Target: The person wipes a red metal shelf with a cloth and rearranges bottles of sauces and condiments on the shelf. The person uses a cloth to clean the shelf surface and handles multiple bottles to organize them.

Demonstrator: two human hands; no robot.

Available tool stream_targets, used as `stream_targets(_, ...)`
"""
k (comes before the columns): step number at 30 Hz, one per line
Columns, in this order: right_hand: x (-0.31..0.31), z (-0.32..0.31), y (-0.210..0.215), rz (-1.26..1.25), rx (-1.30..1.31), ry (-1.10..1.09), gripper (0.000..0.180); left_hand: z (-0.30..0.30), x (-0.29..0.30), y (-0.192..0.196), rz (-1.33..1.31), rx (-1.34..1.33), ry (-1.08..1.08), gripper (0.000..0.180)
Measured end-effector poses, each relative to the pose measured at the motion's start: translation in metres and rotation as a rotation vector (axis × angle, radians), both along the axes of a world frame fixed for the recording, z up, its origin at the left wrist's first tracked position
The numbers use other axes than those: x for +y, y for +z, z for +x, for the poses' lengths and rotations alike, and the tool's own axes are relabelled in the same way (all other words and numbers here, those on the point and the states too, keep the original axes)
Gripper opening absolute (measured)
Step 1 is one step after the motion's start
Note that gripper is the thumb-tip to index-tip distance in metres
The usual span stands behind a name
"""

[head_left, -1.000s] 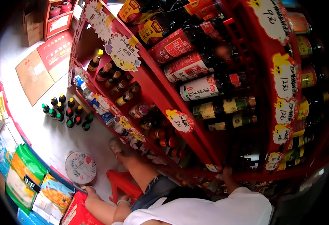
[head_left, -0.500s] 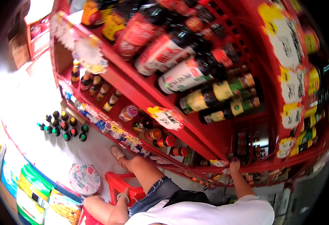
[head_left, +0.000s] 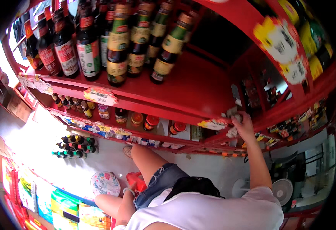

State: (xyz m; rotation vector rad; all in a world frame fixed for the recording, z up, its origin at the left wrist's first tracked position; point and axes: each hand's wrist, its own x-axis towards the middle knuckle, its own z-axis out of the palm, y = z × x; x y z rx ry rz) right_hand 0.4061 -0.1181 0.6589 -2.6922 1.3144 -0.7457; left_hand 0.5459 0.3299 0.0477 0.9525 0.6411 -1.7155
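Note:
My right hand (head_left: 241, 124) is raised to the front edge of a red shelf (head_left: 198, 96) and is closed on a crumpled white cloth (head_left: 232, 132), beside a yellow price tag (head_left: 213, 124). Dark sauce bottles (head_left: 118, 50) stand in rows on that shelf, to the left of the hand. My left hand (head_left: 131, 188), with a band at the wrist, hangs low by a red stool (head_left: 138, 180) next to my bare knee; its fingers are mostly hidden.
A lower shelf holds small jars (head_left: 151, 122) and bottles. A cluster of green-capped bottles (head_left: 76, 145) stands on the pale floor, near a round flowered lid (head_left: 105, 183). Bright packets (head_left: 60, 203) line the lower left. A white fan (head_left: 282, 189) is at the right.
The view has swung up and closer to the shelves, so the bottles now fill the top. My right hand has risen to the shelf edge. The left hand stays low by the stool.

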Motion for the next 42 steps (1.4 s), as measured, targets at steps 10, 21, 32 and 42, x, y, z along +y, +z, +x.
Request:
stream_targets(10,-0.001,-0.016,-0.002,0.578,-1.28,0.355,0.027,0.087,-0.08,0.301,0.12,-1.585,0.449,0.025)
stream_targets(21,0.094,-0.031,-0.072,1.592,-0.752,0.997,0.054,-0.085,-0.214,0.568,-0.577,-1.294,0.261,0.03)
stream_targets(32,0.041,-0.069,-0.084,1.511,-0.948,0.632,0.028,-0.093,-0.261,0.552,-0.382,-1.275,0.288,0.029)
stream_targets(42,0.014,-0.098,-0.075,1.319,-0.968,0.798,0.026,-0.064,-0.287,0.574,-0.722,-1.057,0.483,0.031)
